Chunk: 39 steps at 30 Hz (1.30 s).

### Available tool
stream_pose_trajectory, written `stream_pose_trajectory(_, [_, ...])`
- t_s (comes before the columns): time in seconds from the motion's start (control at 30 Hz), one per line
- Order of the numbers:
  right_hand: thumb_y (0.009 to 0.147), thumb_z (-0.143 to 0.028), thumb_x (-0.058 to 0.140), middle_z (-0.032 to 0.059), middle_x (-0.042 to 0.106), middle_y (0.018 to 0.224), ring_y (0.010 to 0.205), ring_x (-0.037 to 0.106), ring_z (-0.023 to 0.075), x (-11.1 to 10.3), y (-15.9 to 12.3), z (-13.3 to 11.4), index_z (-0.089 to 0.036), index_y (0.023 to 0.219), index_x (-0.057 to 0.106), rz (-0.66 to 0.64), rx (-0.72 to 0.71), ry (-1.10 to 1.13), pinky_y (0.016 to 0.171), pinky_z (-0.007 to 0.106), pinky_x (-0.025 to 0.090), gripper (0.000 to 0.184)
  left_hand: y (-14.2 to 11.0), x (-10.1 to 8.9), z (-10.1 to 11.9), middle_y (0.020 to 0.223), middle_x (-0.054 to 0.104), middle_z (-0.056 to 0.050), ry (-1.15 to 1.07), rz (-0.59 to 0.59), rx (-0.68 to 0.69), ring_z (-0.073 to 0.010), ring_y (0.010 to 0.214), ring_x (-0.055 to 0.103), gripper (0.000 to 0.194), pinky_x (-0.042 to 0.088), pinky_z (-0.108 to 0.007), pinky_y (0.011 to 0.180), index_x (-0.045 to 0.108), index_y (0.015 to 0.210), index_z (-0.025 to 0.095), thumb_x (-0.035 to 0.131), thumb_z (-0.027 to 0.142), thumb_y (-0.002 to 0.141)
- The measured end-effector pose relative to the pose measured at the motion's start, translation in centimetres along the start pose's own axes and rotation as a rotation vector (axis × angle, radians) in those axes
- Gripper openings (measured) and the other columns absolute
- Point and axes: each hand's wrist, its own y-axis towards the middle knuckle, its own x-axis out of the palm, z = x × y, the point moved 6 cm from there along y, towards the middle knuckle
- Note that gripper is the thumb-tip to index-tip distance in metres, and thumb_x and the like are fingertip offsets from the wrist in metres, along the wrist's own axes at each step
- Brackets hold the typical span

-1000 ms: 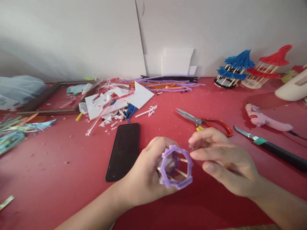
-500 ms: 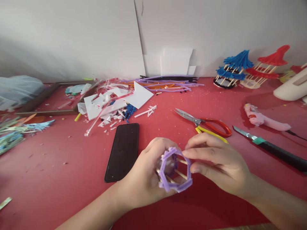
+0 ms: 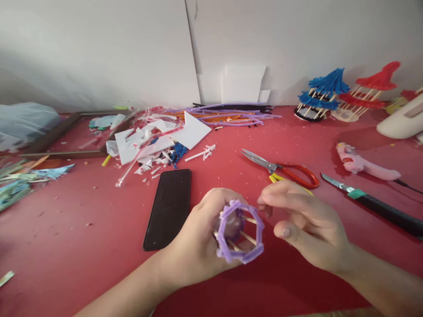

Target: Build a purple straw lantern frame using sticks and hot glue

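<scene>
purple frame (image 3: pixel 254 254) in left hand (image 3: pixel 200 237), fingers clamped; right hand (image 3: pixel 315 226) angled inward, thumb and fingers apart

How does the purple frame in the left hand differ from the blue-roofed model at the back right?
The purple frame is held in the left hand; the blue-roofed model stands on the red table. The purple frame's near end is an open ring; the blue-roofed model is topped by a pointed roof. Both have pale sticks as posts.
</scene>
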Motion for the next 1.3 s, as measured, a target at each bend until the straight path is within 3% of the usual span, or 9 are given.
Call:
stream_pose_trajectory(0.23, [0.094,-0.02,0.062,-0.0008,0.063,0.087,0.079,0.063,0.0104,0.9,0.5,0.5,-0.024,0.097,0.067,-0.043,0.274,0.05,0.071,0.023,0.054,0.007,0.3,0.1,0.7,0.103,0.065,-0.005,0.173,-0.028,0.108,-0.0181,0.092,0.062,0.039,0.052,-0.031,0.084,0.053,0.107,0.021,0.078,0.024,0.078])
stream_pose_trajectory(0.33, [0.094,-0.022,0.063,-0.0027,0.059,0.08,0.072,0.059,0.0081,1.5,0.4,0.7,-0.022,0.089,0.063,-0.084,0.325,0.102,0.064,0.02,0.05,0.005,0.4,0.2,1.1,0.1,0.065,-0.004,0.211,-0.033,0.182,-0.0174,0.094,0.061,0.037,0.05,-0.031,0.088,0.053,0.109,0.021,0.075,0.021,0.079])
stream_pose_trajectory(0.5, [0.096,-0.025,0.061,-0.0031,0.059,0.081,0.074,0.057,0.0072,1.9,0.0,1.3,-0.022,0.087,0.061,-0.087,0.367,0.14,0.064,0.017,0.049,0.009,0.3,0.4,1.0,0.097,0.064,-0.003,0.24,-0.041,0.194,-0.0174,0.091,0.06,0.033,0.05,-0.032,0.088,0.053,0.107,0.022,0.073,0.02,0.081])
stream_pose_trajectory(0.6, [0.1,-0.031,0.054,-0.0016,0.063,0.089,0.08,0.062,0.0089,2.2,-0.5,1.8,-0.025,0.103,0.061,-0.09,0.389,0.181,0.07,0.018,0.053,0.009,0.2,0.1,0.5,0.101,0.063,-0.004,0.183,0.015,0.108,-0.0183,0.091,0.061,0.04,0.052,-0.031,0.082,0.05,0.108,0.023,0.076,0.018,0.078])
stream_pose_trajectory(0.73, [0.096,-0.025,0.059,0.0048,0.061,0.11,0.098,0.064,0.016,1.2,-0.7,1.0,-0.025,0.128,0.052,0.043,0.189,-0.03,0.083,0.029,0.059,0.033,-0.1,0.0,-0.5,0.103,0.06,-0.001,-0.138,0.024,-0.126,-0.0147,0.087,0.063,0.053,0.053,-0.024,0.072,0.042,0.121,0.028,0.076,0.02,0.081])
stream_pose_trajectory(0.87, [0.088,-0.012,0.066,0.0108,0.057,0.116,0.112,0.058,0.022,0.6,-0.4,-2.1,-0.015,0.125,0.057,0.102,-0.251,-0.553,0.099,0.037,0.053,0.039,0.1,0.7,-0.4,0.1,0.06,0.001,-0.41,-0.082,-0.235,-0.0106,0.085,0.06,0.038,0.052,-0.022,0.075,0.046,0.117,0.026,0.069,0.019,0.088])
stream_pose_trajectory(0.93, [0.087,-0.009,0.065,0.0115,0.059,0.115,0.112,0.058,0.0228,0.7,-0.2,-3.0,-0.012,0.121,0.06,0.069,-0.371,-0.677,0.103,0.038,0.051,0.034,0.1,1.2,-0.4,0.1,0.06,0.001,-0.559,-0.136,-0.296,-0.0095,0.084,0.058,0.038,0.051,-0.022,0.075,0.049,0.115,0.024,0.072,0.019,0.086])
stream_pose_trajectory(1.13, [0.09,-0.009,0.058,0.0135,0.062,0.114,0.112,0.059,0.0258,1.0,0.0,-3.5,-0.007,0.117,0.064,0.008,-0.448,-0.7,0.099,0.042,0.054,0.028,-0.1,1.9,-1.1,0.093,0.059,0.003,-0.76,-0.168,-0.426,-0.0069,0.079,0.054,0.041,0.046,-0.02,0.071,0.054,0.117,0.022,0.077,0.018,0.084])
stream_pose_trajectory(1.3, [0.09,-0.011,0.056,0.0143,0.057,0.122,0.114,0.056,0.0262,1.0,-0.2,-2.8,-0.01,0.12,0.064,0.0,-0.374,-0.658,0.099,0.044,0.051,0.031,0.0,2.0,-1.5,0.09,0.061,0.004,-0.821,-0.143,-0.47,-0.0067,0.075,0.055,0.041,0.046,-0.021,0.07,0.057,0.116,0.023,0.078,0.017,0.082])
